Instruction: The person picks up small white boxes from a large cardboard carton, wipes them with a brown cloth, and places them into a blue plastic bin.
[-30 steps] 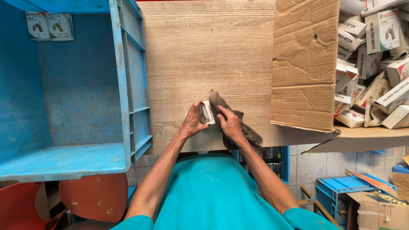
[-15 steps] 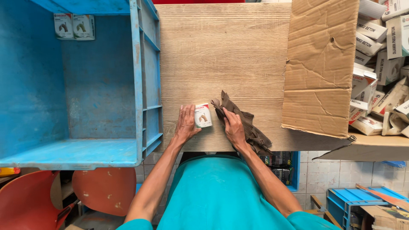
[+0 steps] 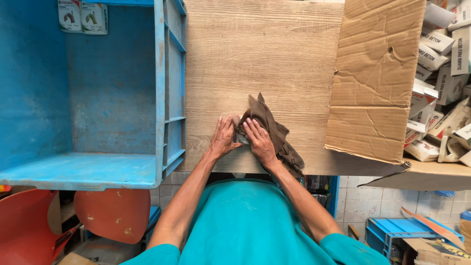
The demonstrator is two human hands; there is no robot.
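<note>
Now: Two Hands Press a Brown Cloth on the Table Edge

Right, biggest first: the pale wood-grain tabletop (image 3: 260, 54) fills the middle, and everything else is placed from it. Off its left side sits a large blue plastic crate (image 3: 88, 122), open and tilted toward the camera, with two small white packets (image 3: 82, 15) at its far wall. Off the tabletop's right side lies a big brown corrugated cardboard box flap (image 3: 375, 78), creased, and beyond it a heap of small white cartons (image 3: 436, 113).

Down at the tabletop's near edge, centre, is the action. A crumpled brown ribbed cloth (image 3: 270, 130) lies there, one tail hanging over the edge. The left hand (image 3: 223, 140) rests with fingers spread flat, touching the cloth's left end. The right hand (image 3: 259, 142) lies on top of the cloth, fingers extended, pressing rather than pinching. A small pale thing (image 3: 237, 135) peeps out between the hands; what it is, I cannot tell.

That cloth looks soft, light and floppy. It should bunch and drape, not slide as one piece. Best taken by a gathered fold near the middle, I'd judge, not the dangling tail.
</note>
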